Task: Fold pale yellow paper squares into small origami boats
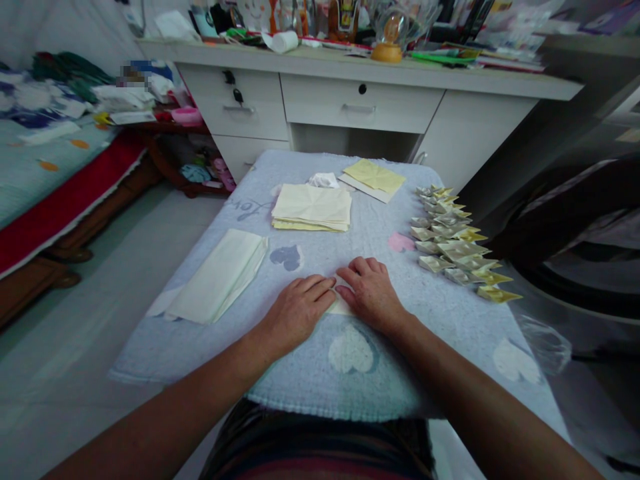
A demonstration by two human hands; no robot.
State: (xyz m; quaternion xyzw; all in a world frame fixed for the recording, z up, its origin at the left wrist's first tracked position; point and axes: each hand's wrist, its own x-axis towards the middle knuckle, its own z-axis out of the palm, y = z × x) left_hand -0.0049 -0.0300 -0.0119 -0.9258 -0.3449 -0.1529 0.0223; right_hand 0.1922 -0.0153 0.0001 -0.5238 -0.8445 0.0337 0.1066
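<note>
A small piece of cream paper [340,307] lies on the cloth-covered table in front of me, mostly hidden under my fingers. My left hand [299,308] presses on its left side with the fingers held together. On the other side, my right hand [373,292] has its fingers bent and closed on the paper, thumb toward the left hand. The fingertips of both hands nearly meet at the paper's upper edge. Beyond them sits a stack of creased cream and yellow sheets [312,207]. Several folded paper boats [453,237] stand in rows at the right.
A folded pale green paper bundle [219,277] lies at the left of the blue cloth [300,393]. Yellow and white sheets [375,177] and a crumpled white tissue [323,180] are at the back. A cluttered white desk [320,107] stands behind, with a bed [55,167] to the left.
</note>
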